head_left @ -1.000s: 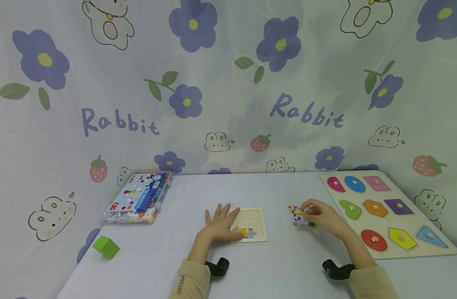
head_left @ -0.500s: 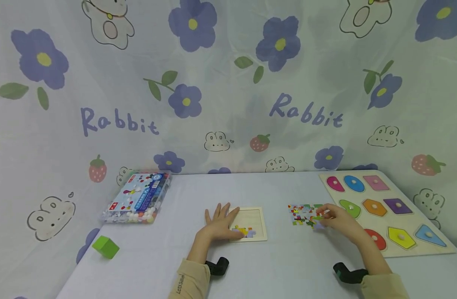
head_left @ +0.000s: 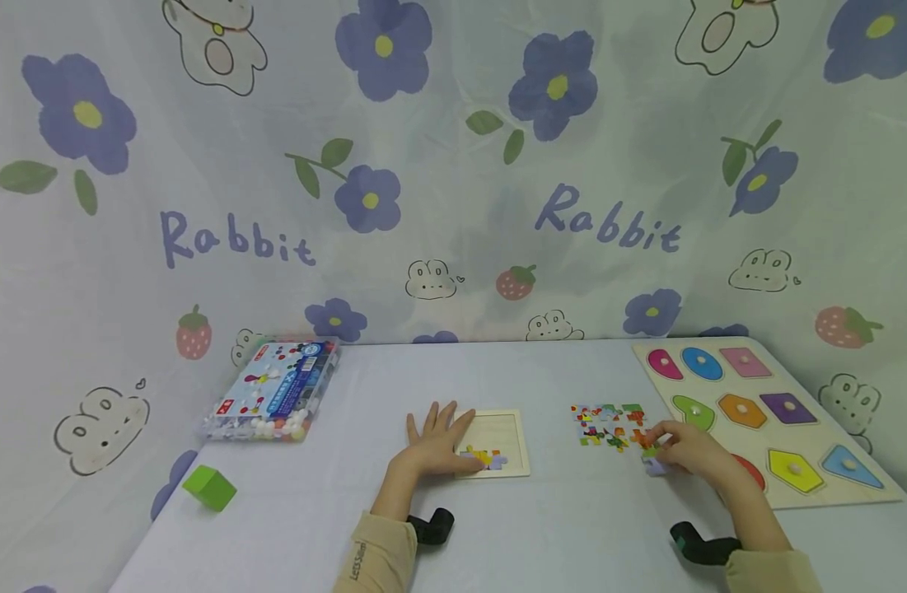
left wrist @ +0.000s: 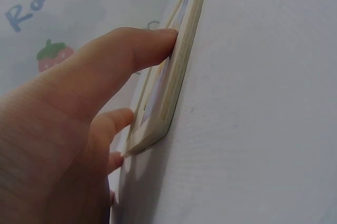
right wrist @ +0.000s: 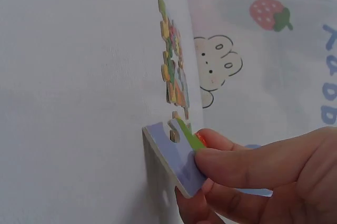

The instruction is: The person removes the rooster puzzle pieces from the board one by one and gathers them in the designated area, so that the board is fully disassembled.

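Note:
My left hand (head_left: pixel 432 449) rests with spread fingers at the left side of a shallow wooden puzzle tray (head_left: pixel 525 445). In the left wrist view its thumb (left wrist: pixel 152 45) presses on the tray's near rim. Some joined yellow and purple puzzle pieces (head_left: pixel 492 459) lie along the tray's near side, partly under the thumb. Thumb and fingers of my right hand (head_left: pixel 694 453) pinch a purple-and-green jigsaw piece (right wrist: pixel 176 153), held tilted at the table in the right wrist view. Left of that hand lies a cluster of colourful loose jigsaw pieces (head_left: pixel 609 428); the hand may hide others.
On the right lies a wooden knobbed shape board (head_left: pixel 787 494), its left edge partly behind the right hand. A clear plastic box (head_left: pixel 275 391) with a printed cover stands at the back left. A green block (head_left: pixel 210 487) sits near the left table edge.
My right hand has moved right and slightly nearer, away from the loose pieces, which show more fully now. My left hand and the tray have stayed in place.

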The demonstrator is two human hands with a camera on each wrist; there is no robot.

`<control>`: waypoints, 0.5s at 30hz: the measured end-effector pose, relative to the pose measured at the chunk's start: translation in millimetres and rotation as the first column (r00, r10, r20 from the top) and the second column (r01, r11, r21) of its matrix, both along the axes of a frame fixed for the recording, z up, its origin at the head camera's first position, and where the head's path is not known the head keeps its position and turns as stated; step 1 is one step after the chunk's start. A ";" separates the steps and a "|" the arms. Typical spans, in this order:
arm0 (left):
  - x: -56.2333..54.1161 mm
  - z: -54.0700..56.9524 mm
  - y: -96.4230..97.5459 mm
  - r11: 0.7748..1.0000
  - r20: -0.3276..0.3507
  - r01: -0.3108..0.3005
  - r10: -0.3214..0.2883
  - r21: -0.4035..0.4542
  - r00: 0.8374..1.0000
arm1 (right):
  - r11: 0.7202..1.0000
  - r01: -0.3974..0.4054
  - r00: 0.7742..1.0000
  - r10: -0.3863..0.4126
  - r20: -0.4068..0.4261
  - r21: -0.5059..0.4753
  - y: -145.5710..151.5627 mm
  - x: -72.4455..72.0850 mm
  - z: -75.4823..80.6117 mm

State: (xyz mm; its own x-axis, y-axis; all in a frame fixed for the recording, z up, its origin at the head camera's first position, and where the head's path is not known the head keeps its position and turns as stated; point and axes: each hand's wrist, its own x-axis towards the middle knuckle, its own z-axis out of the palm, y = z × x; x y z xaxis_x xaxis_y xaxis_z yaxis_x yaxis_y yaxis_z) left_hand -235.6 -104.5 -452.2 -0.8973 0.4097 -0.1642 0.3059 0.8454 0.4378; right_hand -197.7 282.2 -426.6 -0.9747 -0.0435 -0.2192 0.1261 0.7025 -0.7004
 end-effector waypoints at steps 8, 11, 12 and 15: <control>-0.5 -0.9 0.5 1.000 -0.001 0.000 0.000 -0.001 1.000 | 0.996 0.012 1.000 -0.011 -0.014 0.085 0.2 -1.3 -2.1; 0.0 -0.4 0.7 1.000 0.001 -0.001 0.001 0.002 1.000 | 0.994 0.019 0.999 -0.015 -0.038 0.106 -0.3 -1.2 -2.9; 0.2 -0.3 0.8 1.000 0.001 -0.002 0.002 0.004 1.000 | 0.994 0.023 0.999 -0.019 -0.045 0.106 -0.6 -0.9 -2.9; 0.6 0.4 1.0 1.000 0.004 -0.003 0.003 0.006 1.000 | 0.995 0.028 0.998 -0.023 -0.053 0.098 -1.2 0.2 -2.8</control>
State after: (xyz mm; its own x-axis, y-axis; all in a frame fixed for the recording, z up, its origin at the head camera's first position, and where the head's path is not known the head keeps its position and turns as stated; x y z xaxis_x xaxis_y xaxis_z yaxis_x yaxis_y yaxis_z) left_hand -234.9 -103.4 -451.9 -0.8978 0.4082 -0.1655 0.3018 0.8437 0.4439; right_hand -197.6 280.9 -429.5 -0.9854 0.0012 -0.1703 0.1105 0.7655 -0.6339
